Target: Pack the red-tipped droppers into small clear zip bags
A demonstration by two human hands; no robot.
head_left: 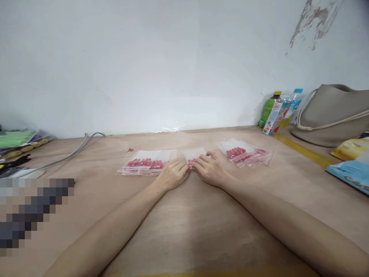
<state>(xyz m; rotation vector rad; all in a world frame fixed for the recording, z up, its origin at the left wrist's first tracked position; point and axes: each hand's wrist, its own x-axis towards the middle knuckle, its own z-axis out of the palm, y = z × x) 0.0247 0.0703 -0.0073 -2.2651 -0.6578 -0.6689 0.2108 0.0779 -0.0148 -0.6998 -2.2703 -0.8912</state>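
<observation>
Between my hands lies a small clear zip bag (195, 154) with small red pieces in it. My left hand (174, 174) has its fingers closed at the bag's left near corner. On the bag's right side, my right hand (210, 169) grips it with bent fingers. The hands nearly meet at the bag's near edge, and my fingers hide much of it. To the left is a group of overlapping zip bags (147, 163) with red pieces inside. More such zip bags (244, 153) overlap in a fan to the right.
Bottles (272, 115) stand by the wall at the back right, beside a grey-beige drawstring bag (331, 115). Blue and yellow packets (350, 173) lie at the right edge. A grey cable (77, 150) crosses the wooden table (178, 231) at left, near a green packet (17, 138).
</observation>
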